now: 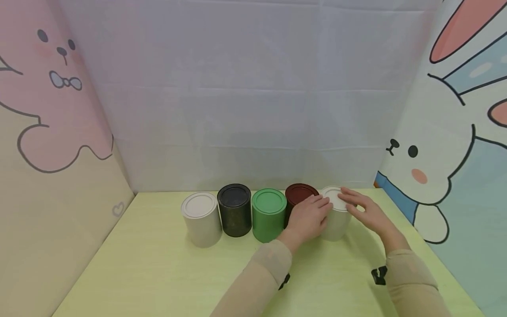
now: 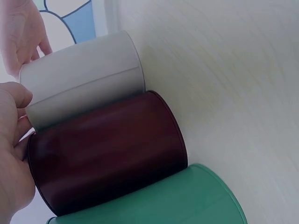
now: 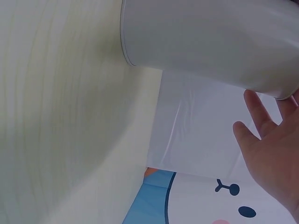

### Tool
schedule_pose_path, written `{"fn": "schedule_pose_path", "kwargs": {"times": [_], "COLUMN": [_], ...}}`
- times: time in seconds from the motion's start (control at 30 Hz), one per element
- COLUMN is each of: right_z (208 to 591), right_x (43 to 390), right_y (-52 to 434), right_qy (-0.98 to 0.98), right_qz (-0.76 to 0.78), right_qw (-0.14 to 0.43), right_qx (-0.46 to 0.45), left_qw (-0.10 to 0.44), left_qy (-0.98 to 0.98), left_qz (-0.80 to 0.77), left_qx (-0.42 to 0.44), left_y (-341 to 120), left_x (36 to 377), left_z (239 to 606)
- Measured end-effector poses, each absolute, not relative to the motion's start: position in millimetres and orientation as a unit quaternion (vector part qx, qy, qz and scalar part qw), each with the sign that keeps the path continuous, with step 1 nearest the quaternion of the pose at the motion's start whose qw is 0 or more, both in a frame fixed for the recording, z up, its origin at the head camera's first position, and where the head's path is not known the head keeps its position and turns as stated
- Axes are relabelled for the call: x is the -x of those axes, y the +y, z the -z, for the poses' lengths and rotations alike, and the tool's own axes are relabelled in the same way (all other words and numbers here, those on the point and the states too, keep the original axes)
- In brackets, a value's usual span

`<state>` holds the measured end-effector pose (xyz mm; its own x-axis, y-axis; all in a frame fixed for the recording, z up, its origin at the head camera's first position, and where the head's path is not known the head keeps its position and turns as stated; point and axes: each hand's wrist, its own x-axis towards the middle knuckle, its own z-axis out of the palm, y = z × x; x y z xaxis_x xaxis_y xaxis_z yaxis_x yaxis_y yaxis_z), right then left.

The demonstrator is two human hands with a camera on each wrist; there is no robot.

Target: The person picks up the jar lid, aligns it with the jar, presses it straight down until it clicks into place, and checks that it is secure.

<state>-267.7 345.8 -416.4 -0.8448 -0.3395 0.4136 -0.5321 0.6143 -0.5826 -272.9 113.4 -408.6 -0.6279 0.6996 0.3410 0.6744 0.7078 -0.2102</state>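
Note:
A row of lidded cylindrical canisters stands upright at the back of the table. The right-end one is a white canister [image 1: 336,222]. My left hand [image 1: 306,218] lies at the left side of its lid, fingers extended, partly in front of the dark red canister [image 1: 298,192]. On the opposite side, my right hand [image 1: 366,212] has its fingers spread at the lid's right edge. The right wrist view shows fingertips [image 3: 251,94] touching or very near the top rim. In the left wrist view, the white canister [image 2: 84,77] and dark red canister [image 2: 107,149] lie side by side.
To the left stand a green canister [image 1: 269,218], a black canister [image 1: 235,213] and another white canister [image 1: 202,225]. A white curtain [image 1: 245,101] hangs close behind the row. Printed side panels show a bear [image 1: 59,110] and a rabbit [image 1: 428,132] beside the pale yellow table [image 1: 158,273].

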Motion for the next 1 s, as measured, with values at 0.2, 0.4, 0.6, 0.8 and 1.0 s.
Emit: {"fn": "schedule_pose_path", "kwargs": {"times": [0.2, 0.4, 0.6, 0.8, 1.0], "right_z": [417, 418, 424, 428, 430], "right_x": [268, 270, 276, 279, 276], "right_y": [341, 340, 341, 342, 342], "right_qy": [-0.884, -0.889, -0.874, -0.860, -0.861], "right_qz": [-0.371, -0.369, -0.365, -0.344, -0.325], "right_qw": [0.132, 0.128, 0.161, 0.227, 0.279], "right_qx": [-0.252, -0.239, -0.276, -0.301, -0.275], "left_qw": [0.208, 0.255, 0.342, 0.403, 0.358], "left_qy": [-0.904, -0.886, -0.839, -0.781, -0.787], "left_qz": [-0.035, -0.058, 0.027, 0.128, 0.174], "left_qx": [0.372, 0.384, 0.424, 0.459, 0.470], "left_y": [112, 108, 98, 89, 70], "left_x": [272, 274, 274, 267, 255], "left_z": [411, 420, 429, 434, 437]}}
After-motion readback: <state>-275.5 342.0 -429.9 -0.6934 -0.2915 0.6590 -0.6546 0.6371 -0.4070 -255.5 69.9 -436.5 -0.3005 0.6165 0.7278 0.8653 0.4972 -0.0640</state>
